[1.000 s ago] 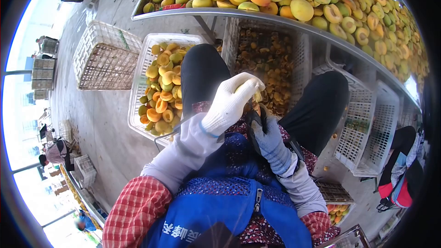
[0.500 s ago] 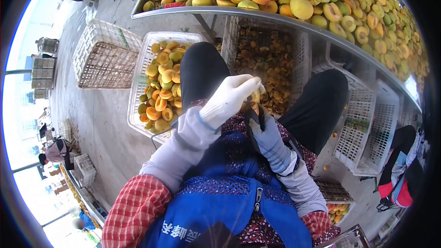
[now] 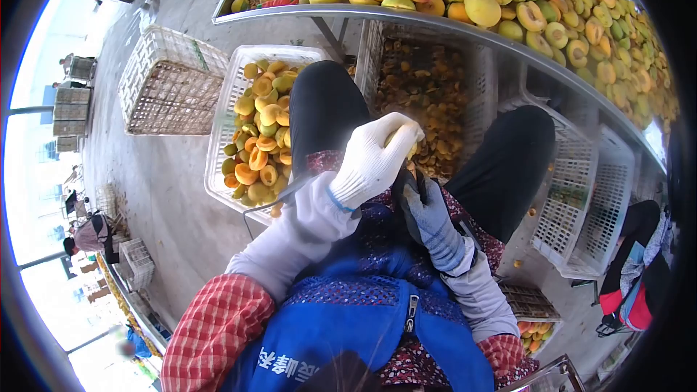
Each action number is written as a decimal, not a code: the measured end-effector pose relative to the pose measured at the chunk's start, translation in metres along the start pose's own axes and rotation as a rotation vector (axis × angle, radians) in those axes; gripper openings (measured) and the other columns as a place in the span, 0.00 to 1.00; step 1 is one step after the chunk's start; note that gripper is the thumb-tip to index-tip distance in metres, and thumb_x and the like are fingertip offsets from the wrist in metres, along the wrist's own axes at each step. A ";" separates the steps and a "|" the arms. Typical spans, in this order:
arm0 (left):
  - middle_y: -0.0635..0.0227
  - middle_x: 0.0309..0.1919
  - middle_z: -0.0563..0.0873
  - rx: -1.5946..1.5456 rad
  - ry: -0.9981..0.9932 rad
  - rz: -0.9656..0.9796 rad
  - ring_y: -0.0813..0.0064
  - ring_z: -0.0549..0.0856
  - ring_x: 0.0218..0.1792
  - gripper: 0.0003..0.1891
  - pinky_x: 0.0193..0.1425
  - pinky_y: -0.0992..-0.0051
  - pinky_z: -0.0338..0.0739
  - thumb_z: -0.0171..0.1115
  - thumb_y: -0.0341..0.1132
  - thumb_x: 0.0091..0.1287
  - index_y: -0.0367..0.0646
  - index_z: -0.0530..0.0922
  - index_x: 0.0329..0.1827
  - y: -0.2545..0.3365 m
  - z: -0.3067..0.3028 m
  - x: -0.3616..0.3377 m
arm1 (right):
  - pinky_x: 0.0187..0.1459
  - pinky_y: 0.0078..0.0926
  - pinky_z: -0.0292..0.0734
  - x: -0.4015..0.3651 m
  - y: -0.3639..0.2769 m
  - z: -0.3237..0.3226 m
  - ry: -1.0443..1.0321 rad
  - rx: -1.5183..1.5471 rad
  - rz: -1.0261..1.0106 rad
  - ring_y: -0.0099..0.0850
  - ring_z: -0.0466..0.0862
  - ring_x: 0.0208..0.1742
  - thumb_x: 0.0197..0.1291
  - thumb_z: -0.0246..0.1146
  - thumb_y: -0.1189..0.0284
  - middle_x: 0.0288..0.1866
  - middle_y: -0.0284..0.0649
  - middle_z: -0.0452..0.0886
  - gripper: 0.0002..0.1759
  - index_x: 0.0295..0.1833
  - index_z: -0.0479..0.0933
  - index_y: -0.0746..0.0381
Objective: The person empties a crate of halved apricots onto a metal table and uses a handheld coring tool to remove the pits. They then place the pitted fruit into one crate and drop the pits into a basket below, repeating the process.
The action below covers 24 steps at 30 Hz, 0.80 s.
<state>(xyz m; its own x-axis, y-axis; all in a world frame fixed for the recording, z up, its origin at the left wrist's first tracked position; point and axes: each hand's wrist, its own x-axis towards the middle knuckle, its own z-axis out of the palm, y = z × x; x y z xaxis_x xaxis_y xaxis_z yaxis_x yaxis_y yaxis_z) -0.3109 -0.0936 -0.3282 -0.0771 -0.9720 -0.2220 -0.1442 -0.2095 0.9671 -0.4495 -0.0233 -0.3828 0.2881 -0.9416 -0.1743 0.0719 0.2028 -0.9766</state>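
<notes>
My left hand (image 3: 370, 156), in a white knit glove, is closed with curled fingers above my lap. A small yellowish piece shows under its fingertips, mostly hidden. Just to its right, my right hand (image 3: 432, 221), in a grey glove with dark fingers, is closed around something dark and too small to name. Beyond the hands, between my knees, a crate (image 3: 372, 65) holds many brownish fruit scraps. Left of my knee stands a white crate (image 3: 215, 149) with orange and green fruit halves (image 3: 260, 141).
A metal-edged table (image 3: 406, 13) heaped with halved fruit (image 3: 483, 9) crosses the top. An upright woven crate (image 3: 170, 83) stands at left, and white crates (image 3: 581, 196) lie at right. A seated person's legs (image 3: 628, 247) show at the far right; other people are at the far left.
My left hand has shifted slightly and its wrist has turned, with the fingertips pointing more to the right. The whole view has moved a little.
</notes>
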 end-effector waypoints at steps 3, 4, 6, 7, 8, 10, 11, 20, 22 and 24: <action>0.61 0.24 0.85 0.031 -0.068 -0.207 0.73 0.85 0.27 0.19 0.36 0.74 0.76 0.55 0.44 0.71 0.36 0.84 0.38 -0.006 -0.004 0.005 | 0.47 0.26 0.79 0.004 0.007 -0.007 -0.011 -0.595 -0.335 0.36 0.83 0.48 0.66 0.60 0.79 0.49 0.51 0.80 0.16 0.58 0.76 0.66; 0.65 0.25 0.83 -0.007 -0.062 -0.211 0.77 0.82 0.25 0.16 0.31 0.76 0.77 0.55 0.39 0.72 0.33 0.82 0.38 -0.008 -0.003 0.005 | 0.45 0.27 0.79 0.004 0.005 -0.006 -0.010 -0.552 -0.278 0.37 0.83 0.46 0.66 0.59 0.79 0.48 0.52 0.79 0.14 0.57 0.77 0.66; 0.68 0.26 0.81 -0.023 -0.029 -0.143 0.82 0.79 0.23 0.12 0.27 0.79 0.78 0.55 0.34 0.73 0.32 0.80 0.40 -0.009 -0.001 0.001 | 0.42 0.25 0.79 0.006 -0.005 -0.003 -0.021 -0.302 -0.017 0.33 0.83 0.42 0.68 0.57 0.78 0.45 0.46 0.81 0.15 0.59 0.76 0.65; 0.68 0.27 0.81 -0.004 -0.001 -0.075 0.82 0.79 0.24 0.12 0.28 0.79 0.78 0.55 0.34 0.73 0.32 0.81 0.40 -0.009 0.001 -0.003 | 0.42 0.25 0.79 0.006 -0.003 -0.002 -0.019 -0.037 0.116 0.31 0.83 0.42 0.69 0.57 0.78 0.45 0.44 0.81 0.16 0.60 0.74 0.65; 0.69 0.27 0.82 0.014 0.023 -0.008 0.83 0.79 0.25 0.12 0.29 0.80 0.77 0.55 0.34 0.73 0.32 0.81 0.41 -0.009 0.002 -0.005 | 0.42 0.24 0.79 0.002 -0.001 0.000 -0.014 0.228 0.251 0.29 0.83 0.42 0.69 0.57 0.77 0.46 0.41 0.81 0.17 0.62 0.73 0.65; 0.69 0.28 0.82 0.000 0.024 0.086 0.84 0.79 0.26 0.11 0.30 0.81 0.76 0.54 0.33 0.73 0.33 0.81 0.42 -0.010 0.001 -0.004 | 0.38 0.24 0.78 -0.006 0.010 0.002 -0.019 0.381 0.301 0.28 0.81 0.39 0.73 0.54 0.71 0.44 0.41 0.80 0.17 0.64 0.69 0.63; 0.70 0.28 0.82 -0.016 0.023 0.126 0.84 0.78 0.27 0.11 0.31 0.81 0.76 0.54 0.33 0.73 0.34 0.81 0.43 -0.011 0.003 -0.006 | 0.36 0.24 0.78 -0.009 0.015 0.002 -0.018 0.457 0.328 0.27 0.80 0.38 0.75 0.53 0.68 0.43 0.40 0.79 0.17 0.65 0.67 0.62; 0.64 0.32 0.85 -0.263 -0.225 0.083 0.80 0.82 0.33 0.17 0.39 0.79 0.77 0.51 0.41 0.77 0.34 0.80 0.46 0.002 -0.011 -0.001 | 0.12 0.14 0.51 0.003 -0.050 -0.007 -0.462 1.038 0.699 0.16 0.58 0.13 0.72 0.50 0.42 0.19 0.22 0.60 0.20 0.46 0.71 0.47; 0.64 0.31 0.85 -0.313 -0.235 -0.003 0.79 0.82 0.34 0.18 0.40 0.78 0.77 0.51 0.42 0.76 0.34 0.81 0.45 0.002 -0.009 0.002 | 0.12 0.13 0.52 0.005 -0.040 -0.009 -0.579 1.233 0.688 0.15 0.57 0.14 0.72 0.48 0.41 0.19 0.21 0.58 0.21 0.45 0.70 0.47; 0.64 0.31 0.85 -0.359 -0.217 -0.119 0.78 0.83 0.34 0.18 0.40 0.78 0.77 0.51 0.43 0.76 0.34 0.81 0.44 0.001 -0.005 0.004 | 0.12 0.13 0.52 0.008 -0.027 -0.009 -0.694 1.416 0.631 0.15 0.56 0.13 0.72 0.47 0.41 0.18 0.21 0.57 0.22 0.46 0.70 0.47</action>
<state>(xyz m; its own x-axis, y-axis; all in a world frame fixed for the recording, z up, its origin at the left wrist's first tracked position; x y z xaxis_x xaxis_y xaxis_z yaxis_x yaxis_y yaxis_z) -0.3067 -0.0983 -0.3280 -0.2921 -0.9018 -0.3184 0.1849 -0.3799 0.9064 -0.4580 -0.0386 -0.3592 0.9083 -0.4182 -0.0039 0.4138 0.8972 0.1540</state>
